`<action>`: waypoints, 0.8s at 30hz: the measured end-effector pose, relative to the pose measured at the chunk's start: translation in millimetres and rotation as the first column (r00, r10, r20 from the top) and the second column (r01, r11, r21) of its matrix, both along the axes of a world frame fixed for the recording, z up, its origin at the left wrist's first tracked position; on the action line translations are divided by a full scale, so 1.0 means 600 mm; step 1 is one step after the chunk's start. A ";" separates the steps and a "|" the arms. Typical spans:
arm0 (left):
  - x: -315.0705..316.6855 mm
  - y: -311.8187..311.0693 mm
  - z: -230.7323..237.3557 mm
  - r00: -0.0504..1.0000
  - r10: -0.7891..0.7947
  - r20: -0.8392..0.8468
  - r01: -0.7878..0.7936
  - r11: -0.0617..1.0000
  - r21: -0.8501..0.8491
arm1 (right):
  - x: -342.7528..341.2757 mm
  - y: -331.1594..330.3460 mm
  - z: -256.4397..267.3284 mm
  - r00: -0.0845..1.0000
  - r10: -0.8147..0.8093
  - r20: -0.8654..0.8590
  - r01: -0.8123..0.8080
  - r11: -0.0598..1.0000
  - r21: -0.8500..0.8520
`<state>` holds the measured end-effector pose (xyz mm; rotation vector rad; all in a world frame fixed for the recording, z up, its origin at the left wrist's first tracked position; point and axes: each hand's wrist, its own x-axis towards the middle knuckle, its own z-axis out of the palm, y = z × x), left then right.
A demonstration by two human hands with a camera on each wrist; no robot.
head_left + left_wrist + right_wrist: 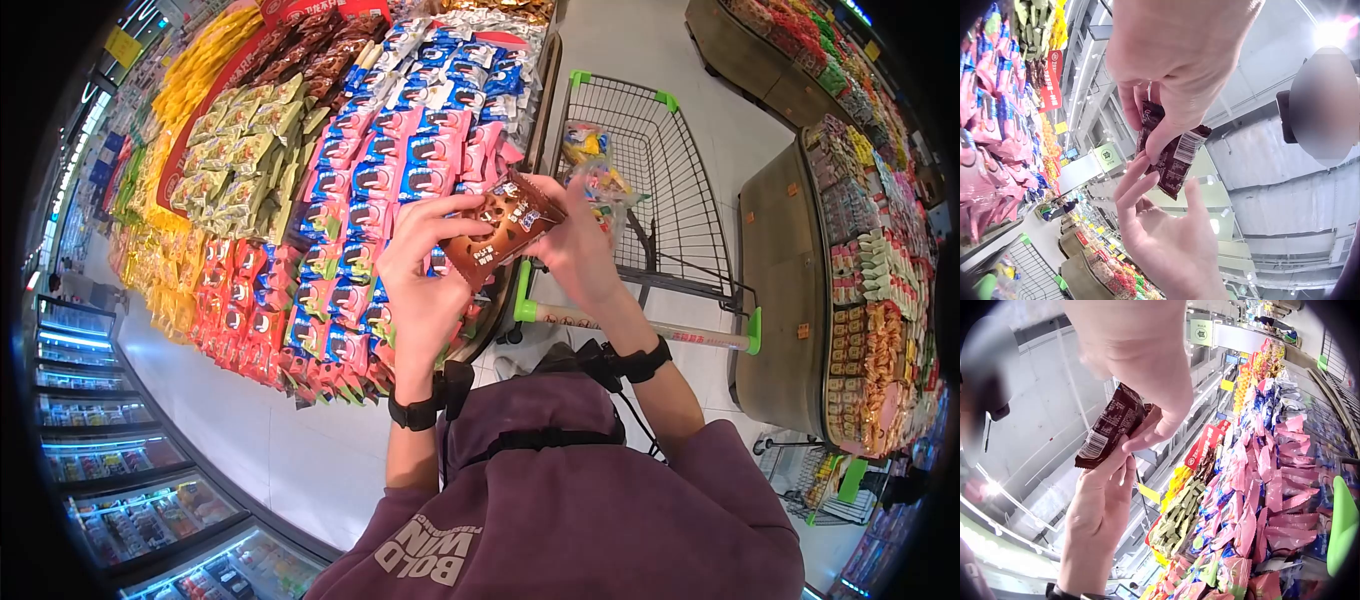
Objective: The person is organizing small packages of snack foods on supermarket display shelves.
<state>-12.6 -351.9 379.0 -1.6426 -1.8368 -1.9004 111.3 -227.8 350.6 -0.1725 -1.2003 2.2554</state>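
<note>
A brown snack packet [505, 228] is held up in front of the body. My left hand [425, 265] grips its left part, fingers across the printed front; the left wrist view shows the left thumb on the packet's barcode side [1179, 159]. At the packet's other end, my right hand [580, 245] touches it with bent fingers. The right thumb [1194, 197] stands apart from those fingers. In the right wrist view the right hand [1141, 375] partly covers the packet [1107, 431], and the left hand [1097, 509] pinches it from below.
A display of blue-and-pink packets [380, 180] lies ahead and left, beside green packets [245, 150]. On the right stands a shopping cart [650, 170] with bagged items [600, 185] in it. Farther right is another snack counter [785, 280]; freezers [150, 510] line the lower left.
</note>
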 end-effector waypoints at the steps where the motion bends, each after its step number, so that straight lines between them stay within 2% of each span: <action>1: 0.003 -0.001 0.002 1.000 0.012 0.002 -0.012 1.000 0.001 | -0.002 -0.001 0.000 1.000 -0.014 0.019 0.014 1.000 0.006; 2: 0.004 -0.001 0.004 1.000 0.025 0.004 -0.025 1.000 0.001 | -0.004 -0.002 0.000 0.999 -0.029 0.038 0.029 1.000 0.012; 5: -0.001 -0.004 -0.001 0.997 0.041 -0.069 -0.042 0.999 -0.014 | 0.001 -0.010 0.010 0.977 -0.154 0.144 0.124 0.973 0.196; 8: 0.004 -0.002 0.006 0.991 0.066 -0.112 -0.068 0.998 -0.010 | 0.001 -0.011 0.019 0.973 -0.162 0.162 0.142 0.981 0.129; 11: 0.005 0.000 0.004 0.997 0.063 -0.050 -0.063 0.998 0.005 | 0.008 -0.001 0.025 0.962 -0.157 0.222 0.134 0.984 0.115; 14: 0.000 0.002 -0.008 0.965 0.028 0.259 -0.038 0.999 0.037 | 0.010 0.013 0.028 0.957 -0.174 0.234 0.138 0.977 0.162; 15: -0.001 0.001 -0.009 0.919 -0.020 0.393 0.011 1.000 0.026 | 0.009 0.016 0.029 0.960 -0.173 0.222 0.128 0.970 0.206; 18: 0.003 0.002 0.005 0.796 -0.106 0.596 0.123 0.992 0.013 | 0.007 0.018 0.030 0.968 -0.147 0.204 0.070 0.937 0.342; 19: 0.006 -0.001 0.007 0.753 -0.143 0.643 0.184 0.983 0.003 | 0.007 0.019 0.031 0.970 -0.126 0.209 0.035 0.920 0.390; 21: 0.004 -0.002 -0.006 0.787 -0.118 0.606 0.203 0.976 -0.073 | 0.012 0.016 0.043 0.956 -0.109 0.273 -0.034 0.881 0.471; 22: 0.002 -0.002 -0.010 0.803 -0.107 0.586 0.210 0.971 -0.111 | 0.011 0.018 0.040 0.961 -0.085 0.265 -0.049 0.886 0.462; 24: 0.002 -0.002 -0.008 0.750 -0.137 0.647 0.277 0.953 -0.119 | 0.008 0.021 0.030 0.968 -0.035 0.249 -0.081 0.894 0.441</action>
